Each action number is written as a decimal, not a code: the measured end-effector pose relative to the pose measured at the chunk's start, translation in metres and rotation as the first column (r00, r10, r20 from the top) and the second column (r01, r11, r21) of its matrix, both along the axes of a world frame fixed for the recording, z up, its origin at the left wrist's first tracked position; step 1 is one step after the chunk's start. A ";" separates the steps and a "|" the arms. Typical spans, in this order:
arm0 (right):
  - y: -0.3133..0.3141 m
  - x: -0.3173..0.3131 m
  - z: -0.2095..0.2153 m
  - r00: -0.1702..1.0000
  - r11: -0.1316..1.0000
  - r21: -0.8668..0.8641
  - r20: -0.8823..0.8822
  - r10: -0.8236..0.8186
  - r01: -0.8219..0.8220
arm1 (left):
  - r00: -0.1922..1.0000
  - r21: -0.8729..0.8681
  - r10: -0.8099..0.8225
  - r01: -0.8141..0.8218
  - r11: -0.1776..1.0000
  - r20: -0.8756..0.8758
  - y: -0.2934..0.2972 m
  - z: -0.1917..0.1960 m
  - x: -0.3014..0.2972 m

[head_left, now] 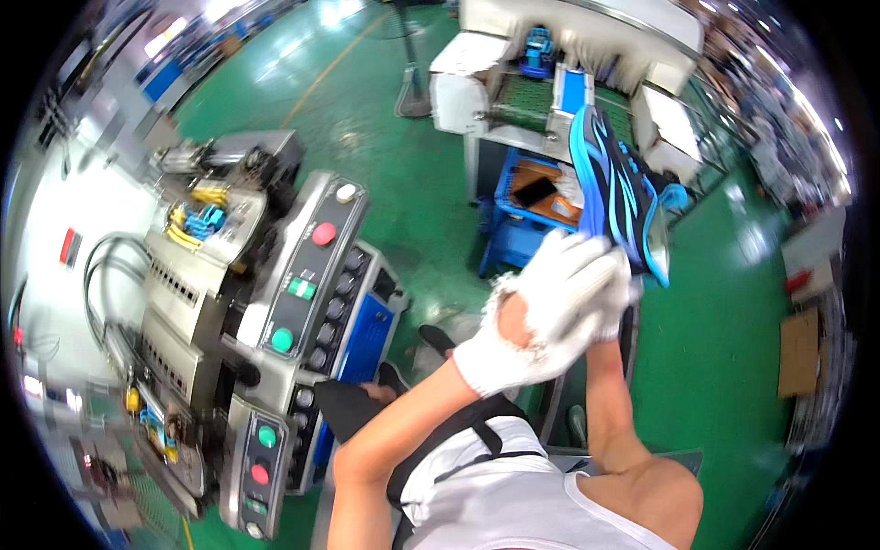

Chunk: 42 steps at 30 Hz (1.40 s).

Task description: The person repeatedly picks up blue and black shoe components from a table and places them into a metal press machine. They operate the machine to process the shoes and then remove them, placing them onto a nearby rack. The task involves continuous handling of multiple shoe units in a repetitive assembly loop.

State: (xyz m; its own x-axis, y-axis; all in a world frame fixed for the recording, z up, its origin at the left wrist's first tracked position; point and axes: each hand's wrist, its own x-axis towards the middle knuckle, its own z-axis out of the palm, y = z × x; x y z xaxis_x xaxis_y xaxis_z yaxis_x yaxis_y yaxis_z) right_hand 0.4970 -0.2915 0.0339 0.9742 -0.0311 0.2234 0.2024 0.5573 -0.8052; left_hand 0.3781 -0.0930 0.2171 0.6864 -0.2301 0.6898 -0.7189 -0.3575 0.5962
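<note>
A black-and-blue sports shoe upper (623, 197) is held up in front of me, its long blue edge on the left. My left hand (561, 298), in a white knit glove, is closed at its lower end, fingers bent. Pressed close beside it is my right hand (618, 298), also gloved in white. The left glove hides most of the right fingers, and the grip on the shoe upper is partly covered.
On my left stands a machine with a button panel (307, 266) and a second panel (261, 463). A blue cart (515, 234) carrying a phone (534, 191) is ahead, before a white conveyor machine (463, 87). A cardboard box (799, 353) stands far right.
</note>
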 end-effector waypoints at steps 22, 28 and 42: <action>-0.177 0.595 0.017 0.839 -0.483 -0.777 0.525 -0.145 0.403 | 0.163 0.269 0.621 -0.796 0.542 -0.767 0.090 -0.236 -0.245; -0.026 0.352 -0.028 0.963 0.651 -0.737 -0.001 -0.271 0.182 | -0.021 0.048 0.294 -0.995 0.083 -0.955 0.070 -0.208 -0.282; 0.217 -0.057 -0.172 0.450 -0.141 -0.613 -0.699 0.555 -0.778 | -0.823 0.783 -0.309 -0.239 -0.574 -0.477 -0.142 -0.253 -0.794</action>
